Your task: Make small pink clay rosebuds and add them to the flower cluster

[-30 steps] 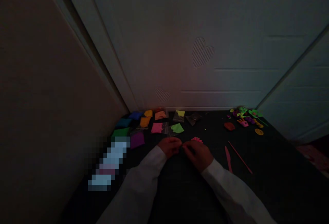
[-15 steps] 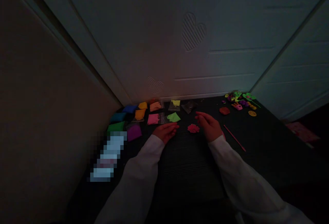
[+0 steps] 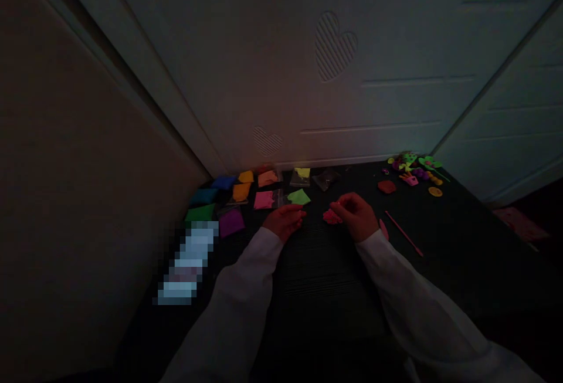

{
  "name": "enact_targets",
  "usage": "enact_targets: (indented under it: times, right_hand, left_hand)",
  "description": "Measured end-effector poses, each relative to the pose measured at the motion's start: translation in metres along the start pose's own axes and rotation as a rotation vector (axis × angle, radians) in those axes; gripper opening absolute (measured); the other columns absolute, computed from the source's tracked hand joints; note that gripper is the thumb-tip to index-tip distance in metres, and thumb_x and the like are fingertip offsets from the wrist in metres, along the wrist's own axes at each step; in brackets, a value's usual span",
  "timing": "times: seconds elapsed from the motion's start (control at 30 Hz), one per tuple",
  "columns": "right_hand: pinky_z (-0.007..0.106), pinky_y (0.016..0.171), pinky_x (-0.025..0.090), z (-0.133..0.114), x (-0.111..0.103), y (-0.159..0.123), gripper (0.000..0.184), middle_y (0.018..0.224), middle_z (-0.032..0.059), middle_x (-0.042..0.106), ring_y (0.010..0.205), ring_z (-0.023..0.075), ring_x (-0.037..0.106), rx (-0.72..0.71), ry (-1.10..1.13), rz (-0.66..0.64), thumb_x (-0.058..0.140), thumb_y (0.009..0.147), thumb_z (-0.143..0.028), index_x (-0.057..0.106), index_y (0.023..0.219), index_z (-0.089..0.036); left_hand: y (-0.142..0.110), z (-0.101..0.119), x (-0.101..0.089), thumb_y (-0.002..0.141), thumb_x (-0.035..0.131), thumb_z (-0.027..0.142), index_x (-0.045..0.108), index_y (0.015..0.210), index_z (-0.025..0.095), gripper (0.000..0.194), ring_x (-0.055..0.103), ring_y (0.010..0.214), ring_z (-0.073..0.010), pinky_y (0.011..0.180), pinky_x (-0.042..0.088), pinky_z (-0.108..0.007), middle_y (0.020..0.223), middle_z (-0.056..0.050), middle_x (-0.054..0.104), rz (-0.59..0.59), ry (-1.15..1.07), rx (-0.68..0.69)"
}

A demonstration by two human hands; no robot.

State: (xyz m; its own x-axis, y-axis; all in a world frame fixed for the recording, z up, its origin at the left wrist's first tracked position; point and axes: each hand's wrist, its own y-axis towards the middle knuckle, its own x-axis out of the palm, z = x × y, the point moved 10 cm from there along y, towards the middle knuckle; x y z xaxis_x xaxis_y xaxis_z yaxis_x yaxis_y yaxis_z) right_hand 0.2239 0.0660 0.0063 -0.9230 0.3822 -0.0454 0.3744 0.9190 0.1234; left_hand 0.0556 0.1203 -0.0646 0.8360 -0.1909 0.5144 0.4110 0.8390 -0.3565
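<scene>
A bumpy pink clay piece point(image 3: 331, 217) lies on the dark table between my hands, its right side partly covered by my right fingers. My right hand point(image 3: 357, 216) is closed in a pinch over it; whatever the fingertips hold is too small and dim to name. My left hand point(image 3: 284, 222) rests to the left with curled fingers, thumb and forefinger close together, and I cannot make out what is in them. Just behind it lie a light green clay packet point(image 3: 299, 197) and a pink clay packet point(image 3: 264, 199). A pink stick tool point(image 3: 403, 233) lies right of my right hand.
Blue point(image 3: 224, 182), green point(image 3: 199, 214), purple point(image 3: 231, 221) and orange packets point(image 3: 241, 192) fill the back left. A blurred-out bright panel point(image 3: 189, 263) sits at the left edge. A reddish-brown lump point(image 3: 387, 186) and several colourful clay figures point(image 3: 409, 166) stand back right, against a white panelled wall point(image 3: 246, 48).
My right hand has shifted left and down, its fingertips now over the pink clay piece. My left hand has barely moved. The whole view has shifted slightly.
</scene>
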Motion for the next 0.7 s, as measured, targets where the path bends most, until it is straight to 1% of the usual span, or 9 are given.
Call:
enact_targets:
  times: [0.07, 0.17, 0.27, 0.33, 0.43, 0.53, 0.6, 0.7]
  right_hand:
    - [0.019, 0.046, 0.037, 0.000, -0.001, 0.000, 0.031, 0.055, -0.0044, 0.048, 0.048, 0.0063, 0.046, 0.000, -0.005, -0.003, 0.061, 0.064, -0.044, 0.048, 0.068, -0.016]
    - [0.019, 0.047, 0.036, -0.001, -0.001, 0.000, 0.034, 0.054, -0.0036, 0.046, 0.048, 0.0060, 0.043, 0.001, -0.015, -0.017, 0.048, 0.073, -0.049, 0.048, 0.066, -0.016]
    - [0.020, 0.048, 0.036, -0.001, 0.003, 0.000, 0.039, 0.053, -0.0031, 0.044, 0.049, 0.0063, 0.043, 0.011, -0.018, -0.070, 0.039, 0.077, -0.052, 0.046, 0.064, -0.016]
    - [0.020, 0.050, 0.037, -0.001, 0.014, -0.003, 0.039, 0.054, -0.0029, 0.046, 0.050, 0.0066, 0.044, 0.028, -0.022, -0.168, 0.039, 0.077, -0.052, 0.045, 0.065, -0.016]
    - [0.021, 0.054, 0.040, 0.001, 0.041, -0.016, 0.034, 0.057, -0.0019, 0.051, 0.053, 0.0074, 0.048, 0.060, -0.042, -0.418, 0.049, 0.072, -0.048, 0.050, 0.067, -0.015]
    - [0.022, 0.057, 0.042, 0.006, 0.065, -0.035, 0.031, 0.060, -0.0008, 0.055, 0.057, 0.0086, 0.051, 0.085, -0.066, -0.654, 0.058, 0.066, -0.044, 0.054, 0.071, -0.013]
    - [0.022, 0.059, 0.043, 0.009, 0.075, -0.046, 0.030, 0.065, 0.0000, 0.057, 0.060, 0.0092, 0.053, 0.088, -0.090, -0.752, 0.059, 0.067, -0.041, 0.056, 0.078, -0.013]
    - [0.023, 0.063, 0.044, 0.013, 0.082, -0.054, 0.030, 0.072, 0.0014, 0.060, 0.066, 0.0094, 0.055, 0.065, -0.144, -0.822, 0.050, 0.075, -0.040, 0.057, 0.089, -0.015]
  left_hand:
    - [0.000, 0.001, -0.001, 0.052, 0.070, 0.006, 0.060, 0.068, 0.009, 0.018, 0.054, 0.047, -0.0070, 0.046, 0.043, -0.017, 0.057, -0.004, 0.062, 0.014, 0.000, 0.009]
    - [0.001, 0.002, -0.002, 0.052, 0.071, 0.011, 0.058, 0.062, 0.009, 0.017, 0.050, 0.042, -0.0059, 0.042, 0.040, -0.017, 0.048, -0.002, 0.058, 0.029, -0.005, 0.018]
    - [0.003, 0.003, -0.004, 0.052, 0.071, 0.014, 0.057, 0.060, 0.010, 0.017, 0.048, 0.040, -0.0055, 0.039, 0.037, -0.016, 0.045, 0.000, 0.055, 0.038, -0.016, 0.029]
    - [0.003, 0.004, -0.005, 0.054, 0.070, 0.014, 0.057, 0.061, 0.010, 0.015, 0.049, 0.041, -0.0055, 0.039, 0.037, -0.015, 0.047, -0.001, 0.056, 0.040, -0.019, 0.033]
    - [0.001, 0.007, -0.004, 0.058, 0.067, 0.010, 0.061, 0.069, 0.009, 0.013, 0.051, 0.046, -0.0053, 0.043, 0.041, -0.016, 0.059, -0.005, 0.062, 0.034, -0.022, 0.039]
    - [-0.001, 0.009, -0.002, 0.059, 0.064, 0.004, 0.062, 0.079, 0.009, 0.021, 0.055, 0.053, -0.0061, 0.050, 0.045, -0.017, 0.070, -0.007, 0.065, 0.021, -0.027, 0.040]
    - [-0.003, 0.011, 0.000, 0.059, 0.063, 0.002, 0.062, 0.081, 0.010, 0.023, 0.056, 0.055, -0.0064, 0.052, 0.046, -0.017, 0.073, -0.006, 0.065, 0.017, -0.030, 0.045]
    - [-0.003, 0.014, 0.000, 0.060, 0.062, 0.002, 0.062, 0.080, 0.010, 0.022, 0.056, 0.055, -0.0064, 0.052, 0.045, -0.017, 0.071, -0.005, 0.064, 0.014, -0.033, 0.056]
